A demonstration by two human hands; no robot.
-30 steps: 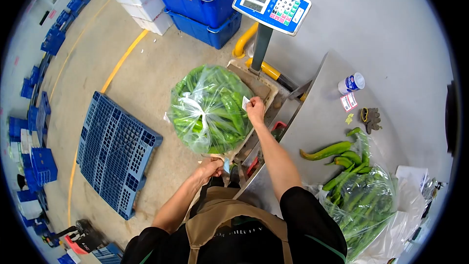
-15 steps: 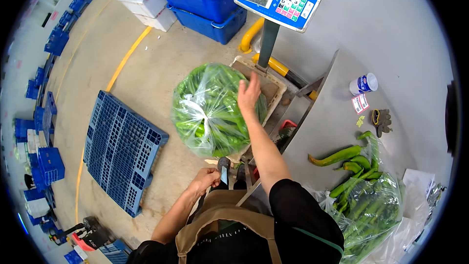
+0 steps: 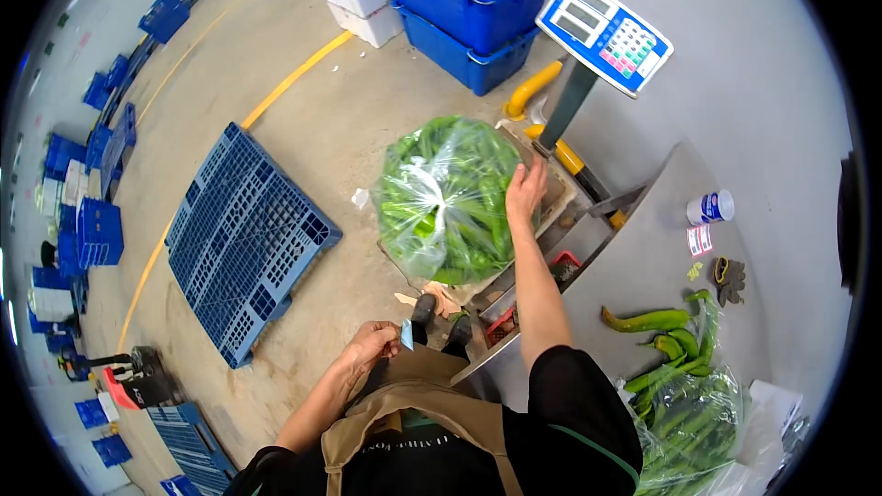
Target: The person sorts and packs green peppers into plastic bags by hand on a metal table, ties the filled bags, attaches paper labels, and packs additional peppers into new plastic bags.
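Note:
A clear plastic bag of green peppers (image 3: 446,207), knotted on top, stands on the platform of a scale (image 3: 559,188). At the bag's right side my right hand (image 3: 526,191) rests with its fingers apart, holding nothing. Nearer my body, below and left of the bag, my left hand (image 3: 375,342) is closed on a small light-blue slip (image 3: 407,334). The scale's display (image 3: 604,34) faces up on its post behind the bag.
On the metal table (image 3: 588,303) at right are loose green peppers (image 3: 648,320), another bag of peppers (image 3: 694,432), a white-and-blue tub (image 3: 712,208), a label and a glove (image 3: 729,281). A blue pallet (image 3: 248,243) lies left; blue crates (image 3: 469,9) stand behind.
The white slip between my right hand's fingers is gone from that hand, which has opened against the bag's side. My left hand still pinches the blue slip. The view has shifted left.

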